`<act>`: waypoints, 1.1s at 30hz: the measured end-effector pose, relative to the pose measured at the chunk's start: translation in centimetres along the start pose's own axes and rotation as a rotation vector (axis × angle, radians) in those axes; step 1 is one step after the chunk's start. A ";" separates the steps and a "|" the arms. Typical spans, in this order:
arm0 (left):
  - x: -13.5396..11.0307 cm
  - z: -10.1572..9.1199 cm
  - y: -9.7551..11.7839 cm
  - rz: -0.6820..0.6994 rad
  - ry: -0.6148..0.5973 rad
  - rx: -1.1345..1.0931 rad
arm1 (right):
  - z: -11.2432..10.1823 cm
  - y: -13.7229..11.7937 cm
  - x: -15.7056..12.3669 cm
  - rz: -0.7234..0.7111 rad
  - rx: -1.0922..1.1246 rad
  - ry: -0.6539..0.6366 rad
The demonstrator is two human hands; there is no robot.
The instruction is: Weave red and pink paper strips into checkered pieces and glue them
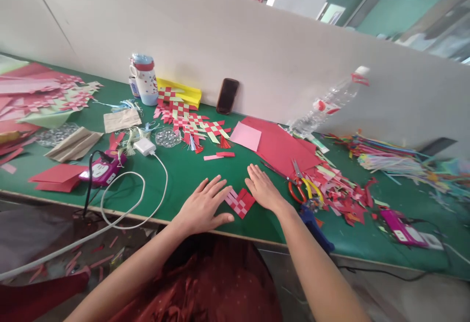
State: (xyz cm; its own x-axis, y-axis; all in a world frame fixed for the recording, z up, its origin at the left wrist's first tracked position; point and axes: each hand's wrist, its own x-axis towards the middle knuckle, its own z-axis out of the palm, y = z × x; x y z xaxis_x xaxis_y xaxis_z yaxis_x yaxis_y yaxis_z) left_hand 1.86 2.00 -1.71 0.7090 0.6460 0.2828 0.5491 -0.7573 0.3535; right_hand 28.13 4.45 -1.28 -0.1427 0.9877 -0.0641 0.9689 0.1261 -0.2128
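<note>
Between my hands, close to the table's front edge, lies a small woven paper piece (240,203) in red and pink checks. My left hand (205,204) rests flat on the green tabletop at its left, fingers stretched out and holding nothing. On the other side my right hand (265,189) is also flat, its fingers extended beside the piece's right corner, with nothing in it. Just beyond them sit two short paper strips (219,156), one pink and one red. A pink paper square (246,136) overlaps a large red sheet (282,148) past my right hand.
Scissors (299,185) with red and yellow handles lie right of my right hand, by a blue tool (316,229) and paper scraps (345,190). Finished woven pieces (183,116), a phone (227,96) and a plastic bottle (330,102) are at the back. A white cable (167,175) loops at left.
</note>
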 end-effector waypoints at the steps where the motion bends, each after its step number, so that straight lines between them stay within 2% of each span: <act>1: 0.0 -0.1 0.0 -0.002 0.001 -0.001 | 0.1 -0.2 -1.8 -0.011 -0.005 0.006; 6: -0.4 -0.2 0.1 0.020 0.025 -0.017 | 1.2 -1.5 -12.8 -0.015 -0.051 0.045; 9: -0.7 0.1 0.0 0.017 0.062 0.016 | 2.4 -0.9 -20.0 0.021 -0.103 0.079; 13: -0.9 0.4 -0.3 0.015 0.058 0.038 | 4.0 1.5 -28.7 0.188 -0.165 0.002; 14: -1.0 0.5 -0.3 0.023 0.049 0.046 | 4.3 1.8 -29.9 0.233 -0.151 -0.017; 15: -1.0 0.5 -0.4 0.036 0.041 0.054 | 4.4 1.7 -30.5 0.290 -0.140 0.027; 16: -1.0 0.4 -0.4 0.044 0.036 0.064 | 4.3 1.3 -30.4 0.333 -0.119 0.121; 18: -1.0 0.4 -0.5 0.054 0.020 0.082 | 3.3 -0.4 -28.0 0.348 -0.072 0.325; 20: -1.0 0.3 -0.6 0.068 0.001 0.091 | 1.5 -2.3 -23.4 0.227 -0.052 0.504; 21: -1.0 0.2 -0.6 0.074 -0.006 0.091 | 0.6 -3.1 -20.7 0.164 -0.046 0.516; 24: -1.0 0.3 -0.6 0.057 0.001 0.078 | -1.7 -3.7 -12.3 0.015 0.002 0.453; 27: -0.9 0.5 -0.6 0.007 0.046 0.075 | -2.2 -2.4 -5.7 -0.071 0.026 0.352; 30: -0.9 0.6 -0.6 -0.029 0.083 0.066 | -1.7 -1.4 -1.8 -0.174 0.028 0.227; 33: -1.0 0.7 -0.6 -0.069 0.112 0.044 | -1.3 -0.7 -0.6 -0.252 0.003 0.145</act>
State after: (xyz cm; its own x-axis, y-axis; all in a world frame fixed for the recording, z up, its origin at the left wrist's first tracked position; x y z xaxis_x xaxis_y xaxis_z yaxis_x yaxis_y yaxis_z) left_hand 1.17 1.76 -2.84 0.6163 0.7015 0.3580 0.6155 -0.7126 0.3367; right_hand 27.76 3.85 0.19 -0.3479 0.9283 0.1309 0.9061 0.3688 -0.2071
